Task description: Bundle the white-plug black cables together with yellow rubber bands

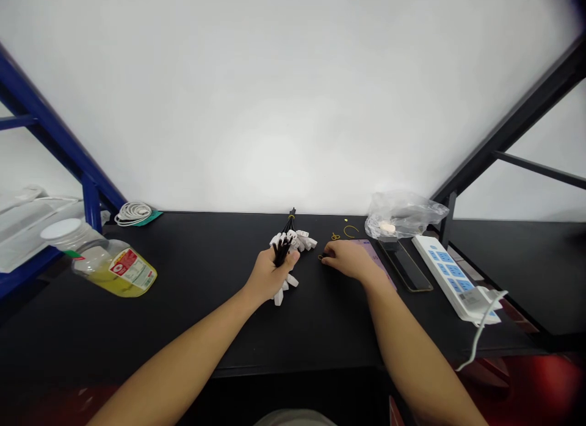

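Note:
My left hand [269, 274] is wrapped round a bundle of thin black strands [281, 250] with white plastic ends [279, 296] that stick out below the fist. Just behind it lies a second black bundle [292, 221], bound near its tip by a yellow band, its white ends [306, 240] fanned out toward me. My right hand [348, 259] rests low over the table, thumb and fingers pinched at a small yellow rubber band [320, 257], mostly hidden by the fingertips. More yellow rubber bands [351, 231] lie beyond that hand, one of them curled up [336, 236].
A purple sheet [366, 246] lies partly beneath my right forearm. To its right are a phone [405, 266], a power strip [451, 273] with a plugged-in charger, and a clear plastic bag [403, 212]. A jar of yellow contents [114, 268] and a coiled white cable [133, 213] sit left.

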The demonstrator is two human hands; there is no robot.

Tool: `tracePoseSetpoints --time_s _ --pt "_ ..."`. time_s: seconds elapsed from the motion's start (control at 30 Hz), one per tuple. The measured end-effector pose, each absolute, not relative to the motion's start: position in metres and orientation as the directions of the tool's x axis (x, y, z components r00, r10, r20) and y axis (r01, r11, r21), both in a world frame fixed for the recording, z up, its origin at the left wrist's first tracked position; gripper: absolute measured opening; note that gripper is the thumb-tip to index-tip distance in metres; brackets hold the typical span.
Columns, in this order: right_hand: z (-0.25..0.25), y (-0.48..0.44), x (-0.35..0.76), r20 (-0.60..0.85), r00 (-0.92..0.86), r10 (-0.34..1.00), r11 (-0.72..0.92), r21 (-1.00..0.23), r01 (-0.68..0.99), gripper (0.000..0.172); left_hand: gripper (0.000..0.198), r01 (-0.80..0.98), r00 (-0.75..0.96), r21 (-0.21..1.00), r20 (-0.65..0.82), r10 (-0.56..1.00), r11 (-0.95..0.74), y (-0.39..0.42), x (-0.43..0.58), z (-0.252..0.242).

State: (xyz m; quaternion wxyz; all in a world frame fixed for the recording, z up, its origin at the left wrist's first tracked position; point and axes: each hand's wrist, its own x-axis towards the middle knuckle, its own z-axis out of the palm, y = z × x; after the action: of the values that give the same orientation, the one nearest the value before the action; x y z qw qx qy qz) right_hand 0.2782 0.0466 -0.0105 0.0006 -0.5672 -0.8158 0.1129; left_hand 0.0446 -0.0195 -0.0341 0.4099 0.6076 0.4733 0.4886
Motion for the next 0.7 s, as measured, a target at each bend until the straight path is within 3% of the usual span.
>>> tracePoseSetpoints --time_s 0.13,0.23,0.33,0.47,0.7 --pt "-0.015 0.043 0.269 -0.113 -0.420 0.900 0.398 -0.178 0.900 0.010 0.040 0.219 0.141 0.936 0.247 0.959 -0.274 -0.022 0.044 -0.026" --pt "-0.014 0.040 0.267 -0.092 -0.480 0.872 0.449 -0.239 0.861 0.012 0.027 0.196 0.159 0.942 0.243 0.957 -0.272 -0.022 0.043 -0.021" --pt "-0.011 0.037 0.264 -0.014 -0.536 0.844 0.483 -0.413 0.772 0.011 0.023 0.151 0.129 0.961 0.215 0.968 -0.233 -0.022 0.044 -0.019" --pt "-0.007 0.030 0.254 0.123 -0.554 0.824 0.485 -0.658 0.576 0.011 0.037 0.093 0.172 0.973 0.196 0.966 -0.213 -0.022 0.046 -0.025" --pt "-0.009 0.016 0.234 0.252 -0.468 0.847 0.398 -0.885 0.243 0.022 0.039 0.077 0.087 0.975 0.204 0.975 -0.210 -0.024 0.053 -0.030"
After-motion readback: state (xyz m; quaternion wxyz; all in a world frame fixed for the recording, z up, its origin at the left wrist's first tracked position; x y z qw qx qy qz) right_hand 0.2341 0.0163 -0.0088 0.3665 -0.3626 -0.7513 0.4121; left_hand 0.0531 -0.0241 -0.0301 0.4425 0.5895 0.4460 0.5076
